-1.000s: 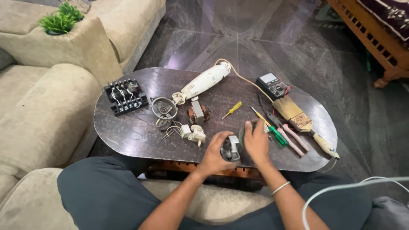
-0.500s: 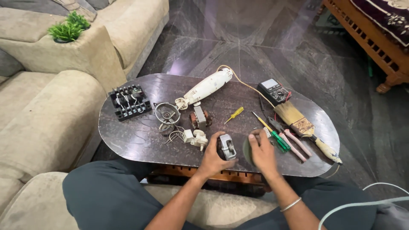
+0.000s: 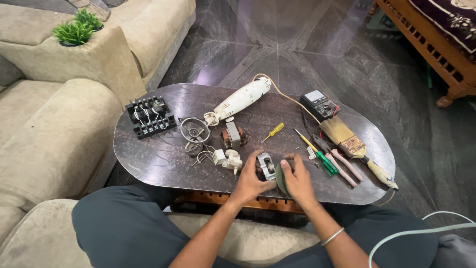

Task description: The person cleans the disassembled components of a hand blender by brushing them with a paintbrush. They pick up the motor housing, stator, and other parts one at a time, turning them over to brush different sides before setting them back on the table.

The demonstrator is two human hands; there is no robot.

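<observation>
My left hand [image 3: 250, 179] grips a small grey metal motor part [image 3: 267, 166] at the near edge of the dark oval table [image 3: 148, 159]. My right hand [image 3: 296, 178] holds a dark round piece [image 3: 280, 177] right beside that part, fingers curled around it. The two hands touch each other over the table edge. Just left of them lies a small white plastic part with wires [image 3: 229, 160]. A copper-wound motor core [image 3: 233, 137] sits a little farther back.
On the table: white hand-blender body [image 3: 240, 99] with cord, black terminal block [image 3: 149, 117], wire guard ring [image 3: 194, 130], yellow screwdriver [image 3: 273, 132], green screwdriver [image 3: 321, 158], pliers [image 3: 339, 164], paint brush [image 3: 354, 146], multimeter [image 3: 318, 103]. Beige sofa [image 3: 44, 134] left, wooden bench [image 3: 426, 44] far right.
The view shifted slightly; both hands stayed at the near table edge. The motor part turned in my left hand and my right hand closed nearer around the dark round piece.
</observation>
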